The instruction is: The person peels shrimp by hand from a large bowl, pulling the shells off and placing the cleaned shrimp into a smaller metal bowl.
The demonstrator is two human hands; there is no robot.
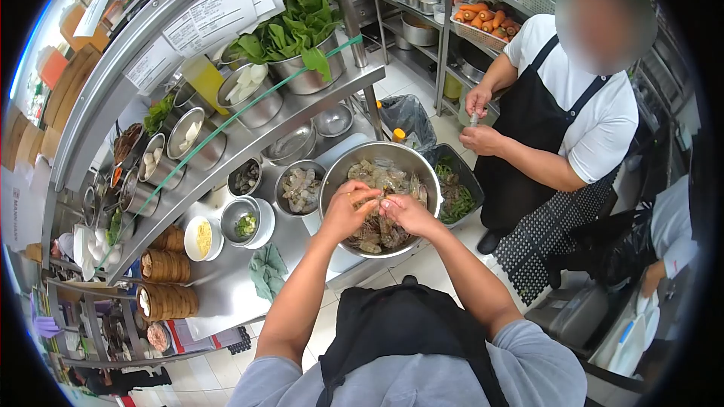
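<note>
Both of my hands meet over a large steel bowl point(435, 181) full of raw, shell-on shrimp point(377, 169). My left hand point(353, 207) has its fingers bent in a pinch. Right beside it, my right hand point(409, 215) is pinched too, the fingertips of the two hands nearly touching. A shrimp sits between them, mostly hidden by the fingers. Left of the large bowl stands a smaller steel bowl point(300, 190) of greyish peeled shrimp. Farther left, a little bowl point(245, 176) contains dark pieces.
A co-worker in a black apron point(520, 151) stands to the right, hands together. A black bin point(452, 185) with green scraps adjoins the bowl. On the counter are a green cloth point(266, 271), chopped greens point(245, 224) and bamboo steamers point(167, 301). A shelf point(256, 132) overhangs the left.
</note>
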